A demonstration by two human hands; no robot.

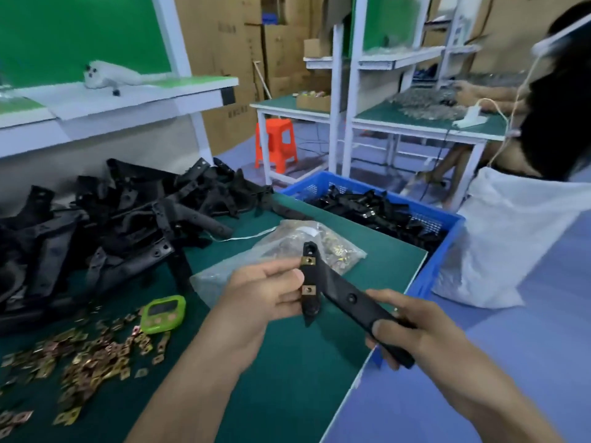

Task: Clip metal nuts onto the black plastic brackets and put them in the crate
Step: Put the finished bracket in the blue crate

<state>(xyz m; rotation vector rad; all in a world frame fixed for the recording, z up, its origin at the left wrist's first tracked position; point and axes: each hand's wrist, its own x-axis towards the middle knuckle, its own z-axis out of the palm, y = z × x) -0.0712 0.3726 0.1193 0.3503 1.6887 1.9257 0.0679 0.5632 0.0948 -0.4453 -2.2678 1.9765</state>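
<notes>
I hold a black plastic bracket (343, 294) above the green table (297, 378). Two brass metal nuts (309, 260) are clipped on its crossbar end. My left hand (265, 292) pinches that crossbar end beside the nuts. My right hand (412, 334) grips the long handle end. Loose brass nuts (86, 359) lie scattered at the lower left. A pile of bare black brackets (128, 219) fills the table's far left. The blue crate (441, 251), holding black brackets, stands off the table's right edge.
A clear plastic bag of nuts (319, 241) lies behind the bracket. A green timer (163, 313) sits near the loose nuts. A white sack (511, 238) stands right of the crate. Another person (563, 100) is at the right. An orange stool (276, 145) stands behind.
</notes>
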